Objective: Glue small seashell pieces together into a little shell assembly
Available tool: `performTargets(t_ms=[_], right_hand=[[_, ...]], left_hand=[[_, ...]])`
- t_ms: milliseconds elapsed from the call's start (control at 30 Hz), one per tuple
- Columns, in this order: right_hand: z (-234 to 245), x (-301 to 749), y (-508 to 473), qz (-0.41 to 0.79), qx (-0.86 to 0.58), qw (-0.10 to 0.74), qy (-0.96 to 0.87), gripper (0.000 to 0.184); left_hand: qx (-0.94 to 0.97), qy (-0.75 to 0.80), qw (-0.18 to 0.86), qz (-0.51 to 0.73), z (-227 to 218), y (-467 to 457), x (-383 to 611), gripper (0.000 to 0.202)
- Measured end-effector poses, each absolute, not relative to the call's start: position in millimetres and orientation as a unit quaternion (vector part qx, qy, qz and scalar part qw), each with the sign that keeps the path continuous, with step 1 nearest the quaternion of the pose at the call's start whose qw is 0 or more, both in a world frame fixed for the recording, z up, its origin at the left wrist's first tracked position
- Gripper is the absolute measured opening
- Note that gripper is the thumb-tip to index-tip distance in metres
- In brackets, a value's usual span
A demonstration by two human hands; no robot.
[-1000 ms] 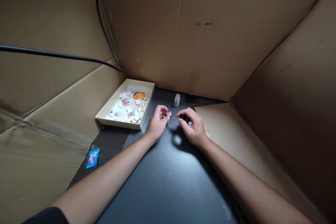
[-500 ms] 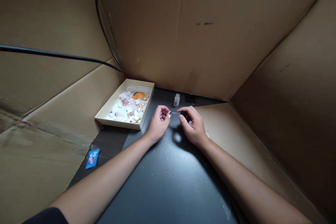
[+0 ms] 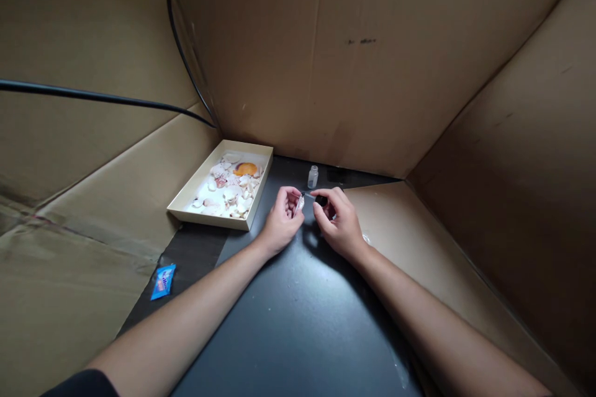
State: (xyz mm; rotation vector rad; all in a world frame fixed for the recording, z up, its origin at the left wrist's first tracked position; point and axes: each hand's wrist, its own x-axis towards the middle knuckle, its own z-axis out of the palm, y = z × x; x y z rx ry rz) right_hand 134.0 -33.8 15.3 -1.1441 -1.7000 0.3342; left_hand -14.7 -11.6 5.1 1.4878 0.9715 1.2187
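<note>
My left hand (image 3: 281,223) pinches a small pale seashell (image 3: 300,203) at the fingertips, tilted on edge. Facing it, my right hand (image 3: 343,223) is closed around a black cap (image 3: 321,200), partly hidden by the fingers. From the cap a thin pale applicator stem (image 3: 311,194) points left to the shell, its dark tip at the shell's upper edge; I cannot tell if they touch. Just behind the hands, a small translucent bottle (image 3: 313,177) stands upright without a cap.
A cream tray (image 3: 223,221) of seashells, one of them orange (image 3: 245,169), sits at the left back. A blue wrapped packet (image 3: 162,281) lies by my left forearm. Cardboard walls (image 3: 288,74) enclose the dark table (image 3: 298,322). Black cables (image 3: 107,97) hang at left.
The shell has been turned in my left fingers and shows more of its side. My right hand has shifted slightly left, bringing the applicator's tip to the shell's upper edge.
</note>
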Motion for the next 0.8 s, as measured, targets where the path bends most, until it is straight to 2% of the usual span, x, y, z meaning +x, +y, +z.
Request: performTargets(t_ms=[133,300,633,800], right_hand=[[16.6,134.5,-34.5,0.139,-0.482,0.511,-0.698,0.022],[20.3,136.5,-38.4,0.176,-0.452,0.512,-0.709,0.015],[18.8,135.2,-35.3,0.135,-0.479,0.521,-0.693,0.018],[19.4,136.5,-37.5,0.173,-0.450,0.507,-0.714,0.015]], left_hand=[[0.608,0.402,0.469,0.499,4.5,-11.4,-15.4,0.030],[0.600,0.412,0.468,0.501,3.8,-10.3,-15.3,0.031],[0.600,0.414,0.469,0.499,2.6,-9.5,-14.7,0.029],[0.604,0.416,0.462,0.498,3.3,-9.6,-15.0,0.030]])
